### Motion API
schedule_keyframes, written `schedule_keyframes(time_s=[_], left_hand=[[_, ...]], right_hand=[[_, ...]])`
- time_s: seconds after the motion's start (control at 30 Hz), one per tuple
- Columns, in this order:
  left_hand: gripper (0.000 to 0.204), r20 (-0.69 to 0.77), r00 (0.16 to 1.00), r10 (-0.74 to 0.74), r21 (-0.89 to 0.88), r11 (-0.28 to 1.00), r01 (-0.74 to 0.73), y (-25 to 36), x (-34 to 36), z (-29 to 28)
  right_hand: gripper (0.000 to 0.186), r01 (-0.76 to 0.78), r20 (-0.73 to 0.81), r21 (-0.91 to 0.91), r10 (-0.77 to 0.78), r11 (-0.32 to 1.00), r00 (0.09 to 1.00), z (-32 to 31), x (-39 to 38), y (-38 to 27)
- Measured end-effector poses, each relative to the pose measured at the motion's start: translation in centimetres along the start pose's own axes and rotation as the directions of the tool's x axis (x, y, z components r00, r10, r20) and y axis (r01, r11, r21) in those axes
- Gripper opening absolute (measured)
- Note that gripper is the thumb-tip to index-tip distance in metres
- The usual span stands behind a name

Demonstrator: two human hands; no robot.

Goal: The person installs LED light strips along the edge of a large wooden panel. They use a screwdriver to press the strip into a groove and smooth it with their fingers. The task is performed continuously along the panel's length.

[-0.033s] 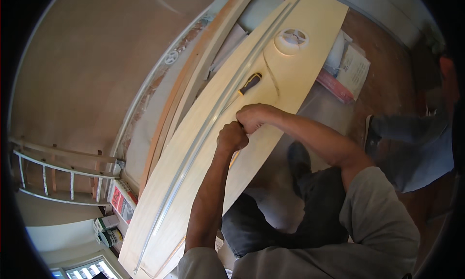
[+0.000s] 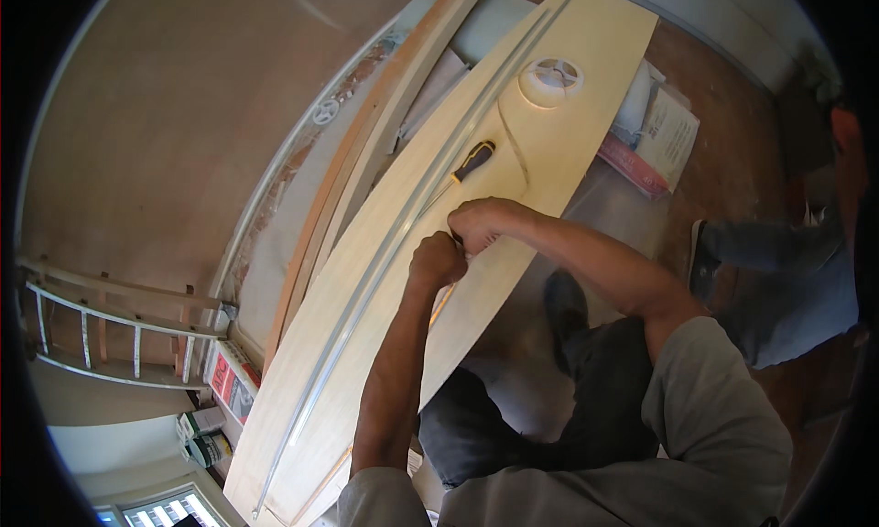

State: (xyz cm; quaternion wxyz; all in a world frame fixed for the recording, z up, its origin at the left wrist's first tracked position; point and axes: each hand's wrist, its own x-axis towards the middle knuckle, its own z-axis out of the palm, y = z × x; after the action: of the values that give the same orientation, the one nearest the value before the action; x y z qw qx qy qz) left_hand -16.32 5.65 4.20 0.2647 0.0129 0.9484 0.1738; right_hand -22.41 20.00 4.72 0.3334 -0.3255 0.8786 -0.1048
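Observation:
My left hand [image 2: 438,260] and my right hand [image 2: 478,225] are closed and pressed close together above a long pale wooden panel [image 2: 513,243]. What they pinch between them is hidden by the fingers. Beyond my hands, a screwdriver [image 2: 473,161] with a black and yellow handle lies on the panel. Two thin metal strips, one of them a long silver strip [image 2: 352,298], run along its length. Just beside my left wrist, part of a thin orange-yellow strip [image 2: 442,304] shows on the wood.
Toward the panel's far end sits a white spool [image 2: 554,81] with a thin strand trailing near it. Long wooden boards [image 2: 343,170] lie along the left. A ladder [image 2: 114,330] is at far left. Bags [image 2: 655,133] lie right of the panel; another person's leg [image 2: 769,252] is at right.
My two closed hands have shifted only very slightly and stay together over the same spot. The screwdriver, strips and spool have not moved.

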Motion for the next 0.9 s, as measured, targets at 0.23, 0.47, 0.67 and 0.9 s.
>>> schedule_keyframes(time_s=[0.23, 0.47, 0.67, 0.9], left_hand=[[0.020, 0.005, 0.991, 0.132, -0.339, 0.933, -0.123, -3.6, -1.6, -0.1], [0.023, -0.635, 0.728, 0.259, -0.190, 0.861, -0.472, -5.9, -4.5, 6.0], [0.017, -0.746, 0.628, 0.222, -0.187, 0.835, -0.518, -4.9, -5.7, 7.8], [0.016, -0.769, 0.590, 0.248, -0.137, 0.837, -0.530, -4.4, -6.5, 8.2]], right_hand=[[0.044, 0.087, -0.034, 0.032, -0.085, 0.996, 0.996, -0.5, -2.7, -0.6], [0.038, -0.035, -0.011, -0.060, 0.034, 0.998, 0.999, -0.2, -2.2, -1.3], [0.032, -0.089, 0.011, -0.121, 0.091, 0.989, 0.996, -0.4, -1.3, -2.2], [0.025, 0.148, -0.064, -0.127, -0.157, 0.981, 0.986, -0.9, -2.7, 0.0]])
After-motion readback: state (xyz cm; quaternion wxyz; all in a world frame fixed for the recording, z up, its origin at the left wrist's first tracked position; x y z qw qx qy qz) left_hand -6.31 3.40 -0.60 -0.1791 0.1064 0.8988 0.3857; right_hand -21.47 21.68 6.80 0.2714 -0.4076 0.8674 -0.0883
